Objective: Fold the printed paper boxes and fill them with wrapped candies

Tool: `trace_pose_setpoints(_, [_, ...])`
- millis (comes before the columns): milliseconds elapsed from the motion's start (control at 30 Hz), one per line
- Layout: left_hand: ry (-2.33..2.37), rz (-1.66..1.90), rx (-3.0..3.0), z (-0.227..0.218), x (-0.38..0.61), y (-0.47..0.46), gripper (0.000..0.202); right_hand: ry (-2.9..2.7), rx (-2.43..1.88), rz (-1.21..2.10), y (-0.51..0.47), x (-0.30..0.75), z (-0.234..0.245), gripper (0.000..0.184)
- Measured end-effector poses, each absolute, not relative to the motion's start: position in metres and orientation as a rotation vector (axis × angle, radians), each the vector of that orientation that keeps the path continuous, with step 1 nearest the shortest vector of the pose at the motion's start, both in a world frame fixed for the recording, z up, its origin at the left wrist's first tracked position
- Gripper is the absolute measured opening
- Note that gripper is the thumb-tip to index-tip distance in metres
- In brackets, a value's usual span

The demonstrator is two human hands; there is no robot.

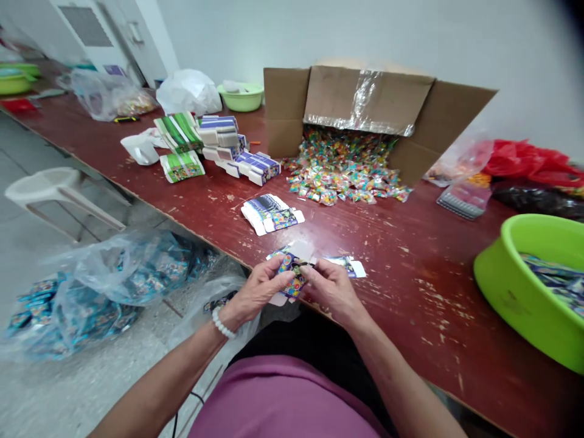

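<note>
Between my two hands, at the table's near edge, is a small purple printed carton with white flaps spread out. My left hand grips its left side, thumb across the front, and wears a pale bead bracelet at the wrist. The fingers of my right hand are closed at the carton's right side; a dark bit shows by the fingertips, too small to name. Just past the right hand lies another flat carton. A short stack of flattened cartons rests farther up the table.
A cardboard box spills wrapped candies onto the red table. Bundled cartons stand at the back left. A green tub holds packets at the right. Bags of blue packets and a white stool are on the floor.
</note>
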State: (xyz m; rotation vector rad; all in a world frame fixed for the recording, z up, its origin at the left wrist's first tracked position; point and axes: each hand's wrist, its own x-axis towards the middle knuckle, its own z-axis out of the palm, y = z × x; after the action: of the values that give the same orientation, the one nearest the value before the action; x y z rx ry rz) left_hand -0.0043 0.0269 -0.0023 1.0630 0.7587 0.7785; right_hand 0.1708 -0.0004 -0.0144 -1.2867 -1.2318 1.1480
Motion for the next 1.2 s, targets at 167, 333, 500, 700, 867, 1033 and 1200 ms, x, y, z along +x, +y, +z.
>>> trace_pose_setpoints(167, [0.990,0.830,1.348,-0.004,-0.002,0.018,0.041,-1.302,-1.380,1.004,-0.002,0.170,-0.013,0.034])
trace_pose_setpoints(333, [1.041,1.009,1.341,-0.004,0.009,0.010,0.057,-1.215,-1.310,1.040,-0.005,0.174,-0.012,0.032])
trace_pose_setpoints(500, [0.984,1.098,1.165,-0.003,0.020,0.002,0.049,-0.909,-1.097,1.100,-0.012,0.159,-0.024,0.042])
trace_pose_setpoints(700, [1.008,1.021,1.221,-0.006,0.013,0.006,0.026,-1.006,-1.143,1.054,-0.015,0.164,-0.024,0.017])
trace_pose_setpoints(867, [0.993,0.932,1.227,-0.010,0.004,0.007,0.021,-0.911,-1.172,1.259,-0.012,0.170,-0.019,0.022])
trace_pose_setpoints(1033, [0.950,0.815,1.263,-0.010,-0.010,0.004,0.019,-0.822,-1.198,1.371,-0.013,0.162,-0.024,0.026])
trace_pose_setpoints(1200, [0.921,0.772,1.283,-0.008,-0.016,0.002,0.019,-0.716,-1.066,1.516,-0.012,0.163,-0.022,0.042])
